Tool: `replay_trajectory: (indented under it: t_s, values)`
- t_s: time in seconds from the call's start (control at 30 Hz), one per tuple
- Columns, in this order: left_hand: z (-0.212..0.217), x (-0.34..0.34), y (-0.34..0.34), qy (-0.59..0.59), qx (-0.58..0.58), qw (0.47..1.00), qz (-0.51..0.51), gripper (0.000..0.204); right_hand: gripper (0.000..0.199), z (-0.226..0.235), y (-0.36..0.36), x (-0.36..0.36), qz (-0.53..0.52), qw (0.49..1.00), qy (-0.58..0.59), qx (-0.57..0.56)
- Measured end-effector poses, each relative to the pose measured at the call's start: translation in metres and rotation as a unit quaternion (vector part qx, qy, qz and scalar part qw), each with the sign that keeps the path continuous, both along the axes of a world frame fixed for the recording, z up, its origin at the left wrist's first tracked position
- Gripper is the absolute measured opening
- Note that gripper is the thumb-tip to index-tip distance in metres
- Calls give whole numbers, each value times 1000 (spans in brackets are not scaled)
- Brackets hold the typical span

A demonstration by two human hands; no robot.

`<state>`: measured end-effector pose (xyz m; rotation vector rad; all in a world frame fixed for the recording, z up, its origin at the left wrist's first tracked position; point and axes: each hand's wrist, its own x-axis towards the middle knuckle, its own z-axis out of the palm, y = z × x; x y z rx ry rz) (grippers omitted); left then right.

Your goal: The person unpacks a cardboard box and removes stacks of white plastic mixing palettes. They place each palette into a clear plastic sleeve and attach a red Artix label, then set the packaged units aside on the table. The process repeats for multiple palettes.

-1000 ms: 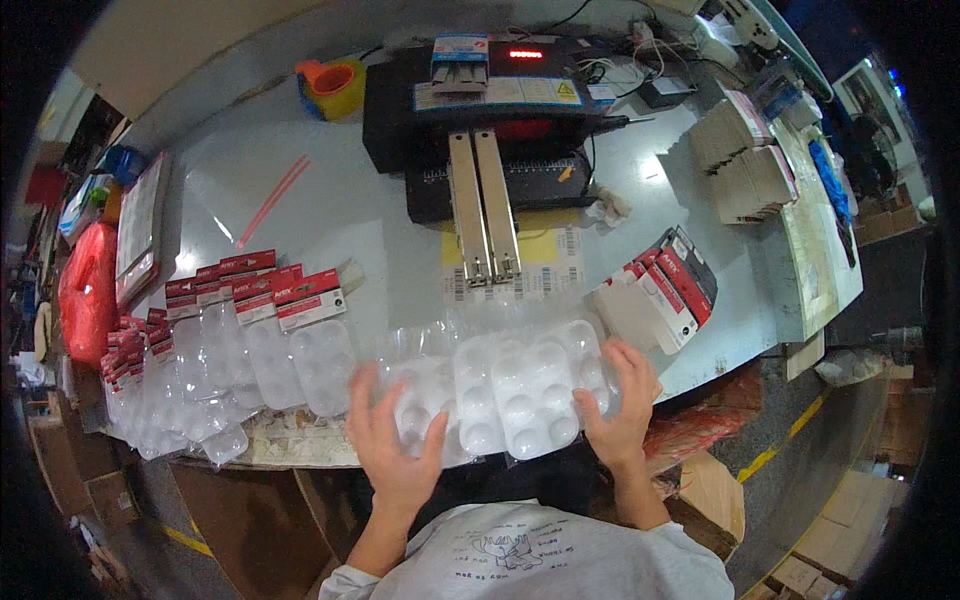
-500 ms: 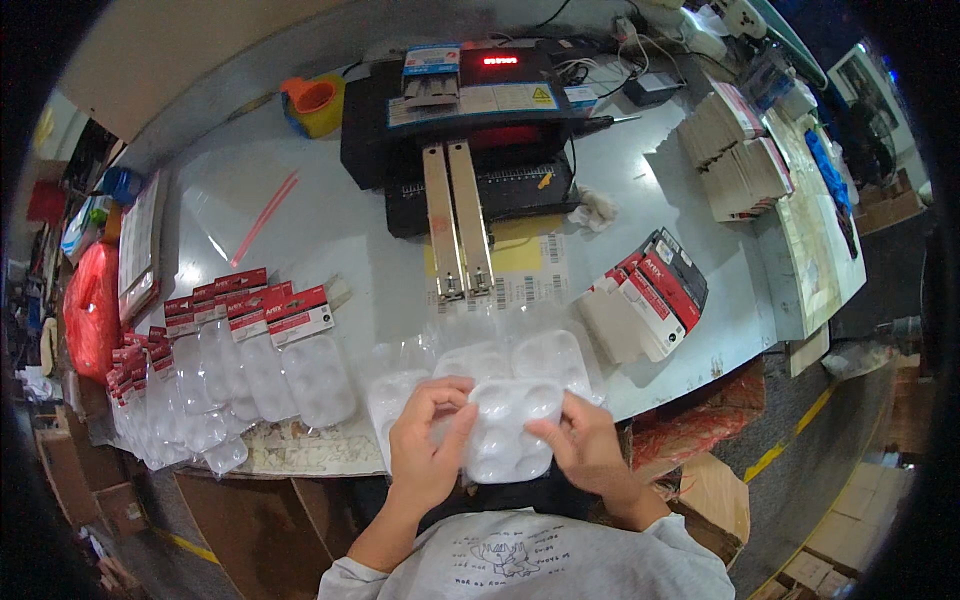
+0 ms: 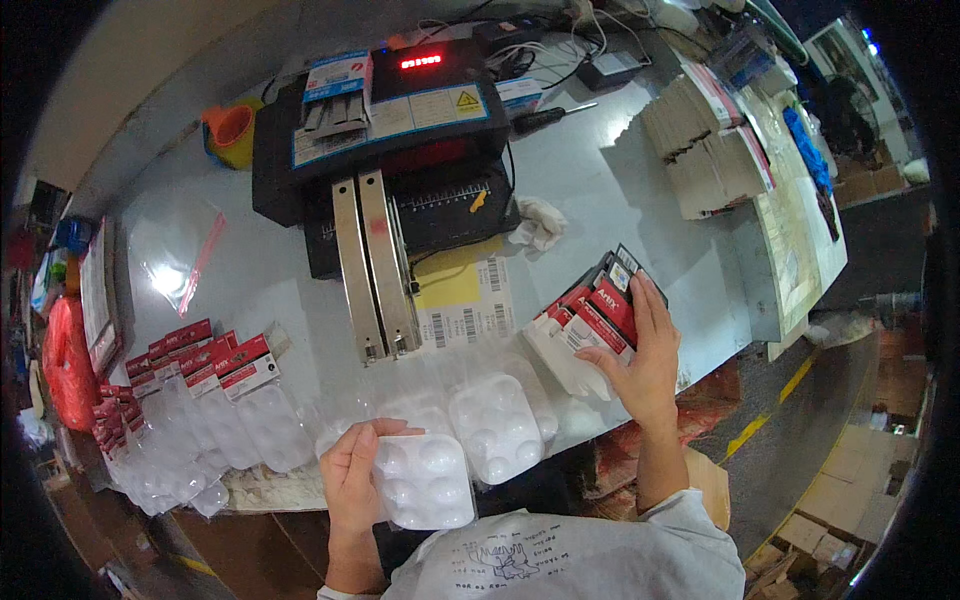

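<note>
Left of the black box-shaped machine, red-carded clear packs of white trays look finished. In front, your left hand pinches one white plastic multi-well tray; further uncarded trays remain near the bench edge. Right-front, your right hand spreads over red-and-black folded cards, hold unclear; bare grey bench top lies beyond.

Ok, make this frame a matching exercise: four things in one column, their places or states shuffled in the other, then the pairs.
Things
1. Left hand
2. Right hand
3. Black-handled tool
4. Red plastic bag

Places or states
A. Lying just right of the black machine
B. Touching the red-and-black cards
C. At the left end of the table
D. Holding a white tray with round wells

Pairs: 1-D, 2-B, 3-A, 4-C
</note>
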<state>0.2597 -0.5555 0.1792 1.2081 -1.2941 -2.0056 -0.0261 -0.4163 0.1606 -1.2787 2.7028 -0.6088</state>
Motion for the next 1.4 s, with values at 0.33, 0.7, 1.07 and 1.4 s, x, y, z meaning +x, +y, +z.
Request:
replay_trajectory:
  t_s: [0.33,0.7,1.07,1.4]
  values:
    - [2,12,7,29,19,999,-37,28,95,-10,2,-18,-32,999,13,-28]
    - [1,15,2,65,42,996,-50,33,56,-2,-4,-4,-99,990,91,-49]
    - [8,11,-13,-53,11,980,-190,23,32,48,-77,96,196,902,-375,-89]
    - [-5,17,-3,-91,-154,978,-105,17,22,44,-84,104,243,902,-355,-31]
